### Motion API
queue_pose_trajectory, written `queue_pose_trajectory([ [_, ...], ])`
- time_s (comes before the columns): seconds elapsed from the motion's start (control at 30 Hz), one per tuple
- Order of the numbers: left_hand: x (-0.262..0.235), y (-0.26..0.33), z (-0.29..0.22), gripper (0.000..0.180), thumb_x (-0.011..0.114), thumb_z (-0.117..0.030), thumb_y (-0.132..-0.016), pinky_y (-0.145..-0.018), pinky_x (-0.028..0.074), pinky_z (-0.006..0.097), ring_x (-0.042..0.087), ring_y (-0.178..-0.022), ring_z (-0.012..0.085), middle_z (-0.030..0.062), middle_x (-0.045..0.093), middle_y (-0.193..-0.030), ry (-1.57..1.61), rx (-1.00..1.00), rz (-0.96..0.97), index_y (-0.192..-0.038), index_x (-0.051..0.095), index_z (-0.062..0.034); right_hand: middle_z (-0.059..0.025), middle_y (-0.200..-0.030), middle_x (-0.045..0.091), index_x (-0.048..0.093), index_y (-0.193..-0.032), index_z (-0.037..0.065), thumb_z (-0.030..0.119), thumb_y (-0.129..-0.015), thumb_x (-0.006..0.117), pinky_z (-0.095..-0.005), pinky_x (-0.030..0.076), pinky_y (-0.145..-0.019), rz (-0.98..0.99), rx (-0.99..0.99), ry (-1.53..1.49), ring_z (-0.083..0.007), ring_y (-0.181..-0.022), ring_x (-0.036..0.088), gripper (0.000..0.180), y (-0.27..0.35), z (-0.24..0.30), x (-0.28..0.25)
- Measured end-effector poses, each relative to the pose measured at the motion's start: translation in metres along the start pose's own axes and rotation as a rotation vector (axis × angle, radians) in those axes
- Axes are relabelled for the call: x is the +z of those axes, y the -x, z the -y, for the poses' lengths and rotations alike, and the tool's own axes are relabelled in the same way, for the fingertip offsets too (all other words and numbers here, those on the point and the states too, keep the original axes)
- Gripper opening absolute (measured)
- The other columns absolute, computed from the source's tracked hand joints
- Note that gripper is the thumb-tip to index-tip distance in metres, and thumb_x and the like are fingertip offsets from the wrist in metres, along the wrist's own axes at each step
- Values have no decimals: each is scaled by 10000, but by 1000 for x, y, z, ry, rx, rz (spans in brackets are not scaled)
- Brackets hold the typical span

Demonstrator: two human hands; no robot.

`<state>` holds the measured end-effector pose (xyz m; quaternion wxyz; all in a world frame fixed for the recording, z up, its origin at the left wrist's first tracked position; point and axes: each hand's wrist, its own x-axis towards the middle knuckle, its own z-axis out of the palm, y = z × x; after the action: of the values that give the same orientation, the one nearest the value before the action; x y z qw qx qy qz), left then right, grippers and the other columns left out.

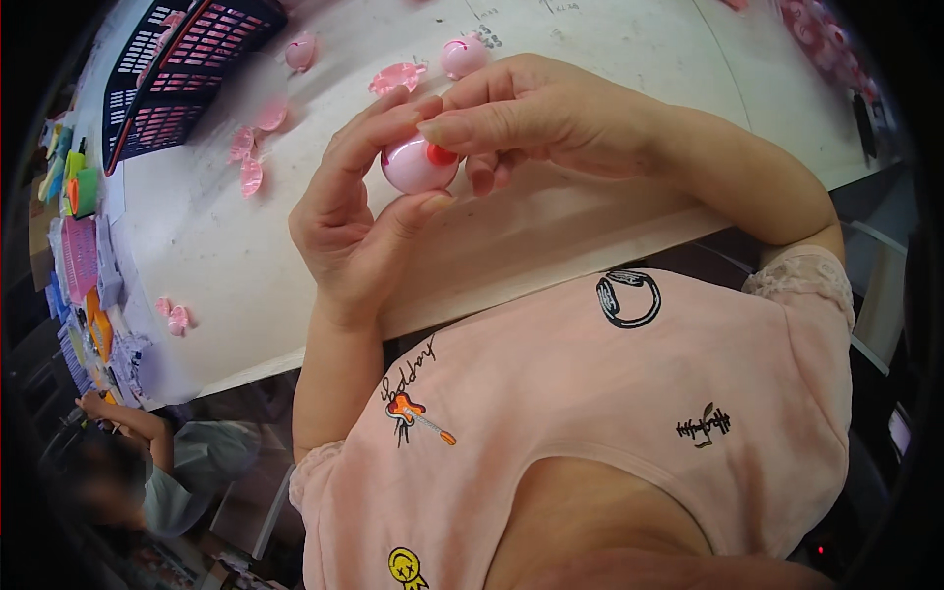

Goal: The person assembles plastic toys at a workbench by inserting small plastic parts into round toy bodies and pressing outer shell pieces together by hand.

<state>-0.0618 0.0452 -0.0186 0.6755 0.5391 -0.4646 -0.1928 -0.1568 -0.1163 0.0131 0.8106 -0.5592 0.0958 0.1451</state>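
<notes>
A glossy pink round plastic toy [418, 172], with a small red part [440, 154] on its side, is held above the near part of the table. My left hand [344, 202] is closed round it, thumb below and fingers over the top. From the right, my right hand [536, 113] closes in, its thumb pressing at the top beside the red part; its other fingertips curl behind and below. Just beyond my fingers lie a clear pink shell piece [397, 79] and another pink ball [464, 57].
A dark blue basket [187, 74] with pink pieces stands at the far left. Near it lie a pink ball [301, 51] and several clear pink pieces [252, 177]. Pink parts [824, 44] are heaped at the far right. Another person [162, 462] sits at the lower left.
</notes>
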Motion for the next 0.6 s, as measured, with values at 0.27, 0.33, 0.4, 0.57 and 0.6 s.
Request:
queue_pose_trajectory([
  [0.27,2,5,-7,442,701,21,-638,-883,408,327,544,-993,230,148,582,-1037,-11,-81,-28,-1046,540,72,-13,-842,592,592,-977,13,313,-831,570,-176,404,-632,61,10,10,-52,-674,511,335,-1,-1,-3],
  [0.33,4,3,-11,449,702,26,-638,-869,417,313,550,-975,215,146,584,-1031,49,-138,-54,-1051,534,80,-13,-815,589,592,-972,18,330,-832,566,-179,404,-626,56,61,-58,-57,-667,504,342,-2,-1,-7],
  [0.4,5,0,-12,452,703,27,-648,-856,422,294,554,-954,193,139,585,-1030,94,-253,-113,-1059,527,91,-11,-798,585,596,-960,24,338,-831,564,-181,406,-625,42,79,-125,-57,-661,501,341,-3,1,-6],
  [0.57,3,2,-5,438,696,26,-661,-858,418,290,552,-955,184,135,590,-1024,65,-208,-142,-1062,531,84,-1,-757,572,608,-915,34,345,-830,564,-186,412,-616,9,29,-159,-57,-650,494,325,-3,-3,-1],
  [0.6,3,2,-5,435,696,29,-659,-859,418,289,552,-955,183,133,592,-1021,45,-219,-146,-1059,534,81,0,-754,570,609,-917,32,339,-830,565,-186,412,-618,-3,30,-131,-56,-645,490,323,-4,-3,0],
])
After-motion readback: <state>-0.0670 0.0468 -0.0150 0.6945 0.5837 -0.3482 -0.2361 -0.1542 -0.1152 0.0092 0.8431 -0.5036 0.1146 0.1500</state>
